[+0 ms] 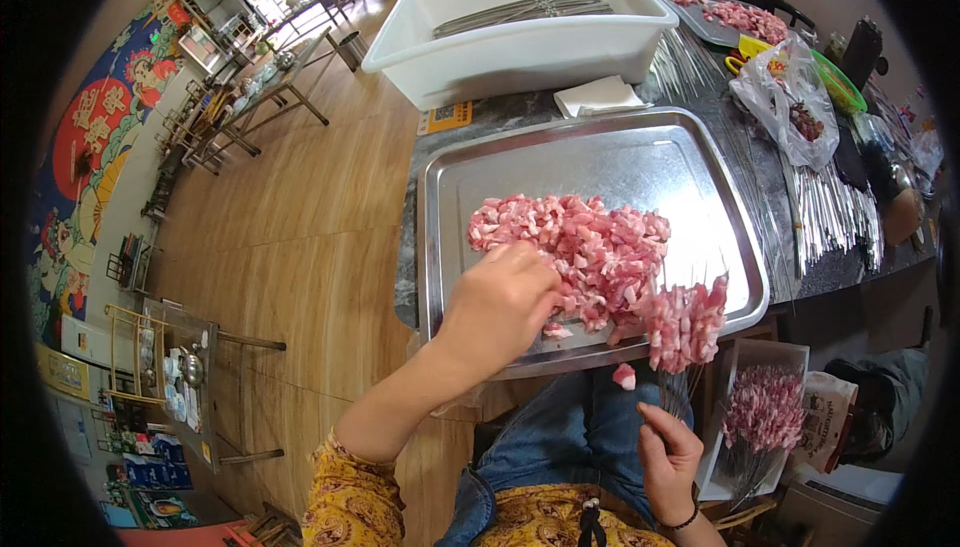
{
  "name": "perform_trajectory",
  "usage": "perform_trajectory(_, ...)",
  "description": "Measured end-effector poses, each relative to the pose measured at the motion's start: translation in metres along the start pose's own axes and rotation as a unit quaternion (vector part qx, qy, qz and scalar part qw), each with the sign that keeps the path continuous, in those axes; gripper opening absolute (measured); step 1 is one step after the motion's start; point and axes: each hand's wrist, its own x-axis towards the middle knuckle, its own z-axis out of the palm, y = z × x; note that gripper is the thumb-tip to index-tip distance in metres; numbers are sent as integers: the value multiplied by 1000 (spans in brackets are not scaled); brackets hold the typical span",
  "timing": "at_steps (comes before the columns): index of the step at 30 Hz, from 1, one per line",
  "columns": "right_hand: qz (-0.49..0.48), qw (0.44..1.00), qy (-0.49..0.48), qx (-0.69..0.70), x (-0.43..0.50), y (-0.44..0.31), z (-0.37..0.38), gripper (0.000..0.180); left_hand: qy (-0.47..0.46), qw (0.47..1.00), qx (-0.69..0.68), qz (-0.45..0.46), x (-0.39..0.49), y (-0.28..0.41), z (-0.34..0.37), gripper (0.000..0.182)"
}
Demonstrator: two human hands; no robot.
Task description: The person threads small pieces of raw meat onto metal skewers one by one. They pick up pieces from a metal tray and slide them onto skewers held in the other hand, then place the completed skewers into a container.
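A pile of diced raw meat (581, 247) lies on a metal tray (547, 164). My left hand (502, 307) reaches into the pile's near left side; its fingertips are partly hidden, so whether they hold a piece cannot be told. Near the tray's front edge, my right hand (670, 457) pinches a thin metal skewer bearing a small piece of meat (624, 376) at its tip. Just above that hand, a bunch of loaded meat skewers (686, 325) rests over the tray's front right rim, with bare skewer ends pointing towards me.
Behind the tray stands a white plastic tub (517, 59) holding metal skewers (525, 12). On the right are loose skewers (836, 209), a plastic bag (787, 104) and another meat tray (724, 18). Below the table edge, a white box (791, 355) holds loaded skewers (765, 404).
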Motion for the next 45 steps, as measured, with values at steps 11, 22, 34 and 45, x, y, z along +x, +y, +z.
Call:
perform_trajectory(11,-60,996,-23,-57,9,-22,17,25,216,632,-688,-283,-47,33,16,17)
perform_trajectory(22,-16,1000,-12,12,-3,-17,29,22,259,671,-644,-260,-58,52,6,22)
perform_trajectory(34,-15,998,-62,16,-9,-9,34,23,161,713,-628,-268,-74,78,11,21)
perform_trajectory(45,-16,999,31,16,1,6,11,22,59,994,66,-70,-17,0,-3,15)
